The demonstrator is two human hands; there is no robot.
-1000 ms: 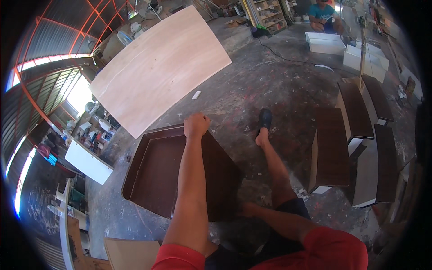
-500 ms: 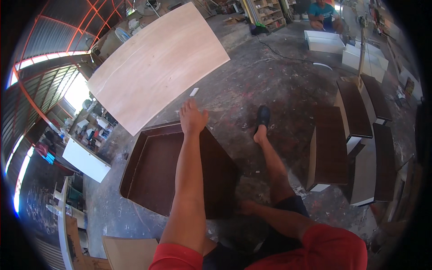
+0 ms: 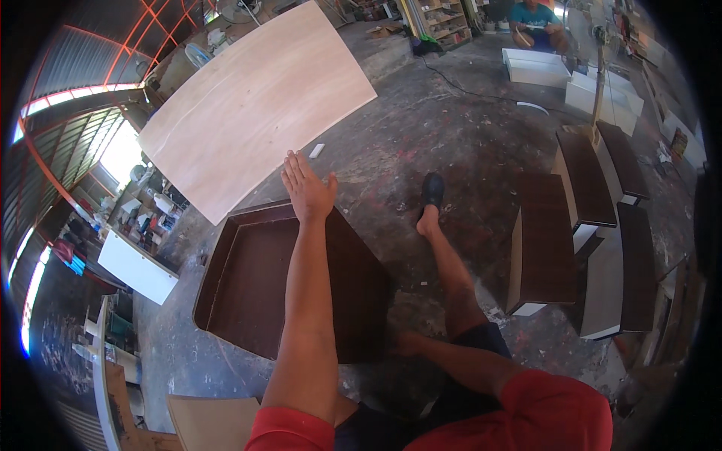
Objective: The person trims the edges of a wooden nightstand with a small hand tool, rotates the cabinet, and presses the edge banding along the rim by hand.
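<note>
A dark brown box-like cabinet (image 3: 252, 278) with a recessed face and a raised rim stands on the floor before me. My left hand (image 3: 310, 192) is over the cabinet's far edge, its fingers stretched out and thumb apart, holding nothing. Whether its palm touches the edge I cannot tell. My left forearm crosses above the recessed face. Low at the cabinet's near right corner is my right hand (image 3: 407, 343), close to the dark side panel; shade hides its fingers. A small white block (image 3: 317, 151) lies on the floor just beyond my left hand.
A large pale plywood sheet (image 3: 259, 105) spreads beyond the cabinet. Several brown-fronted drawers (image 3: 547, 240) stand on the right. White drawer boxes (image 3: 535, 68) are at the far right, near a seated person (image 3: 535, 26). A white panel (image 3: 138, 265) leans at left. My foot (image 3: 430, 214) is on the floor.
My left hand's fingers have straightened and tilted left, with the thumb now standing out. My right hand stays by the cabinet's corner. The whole view has shifted slightly.
</note>
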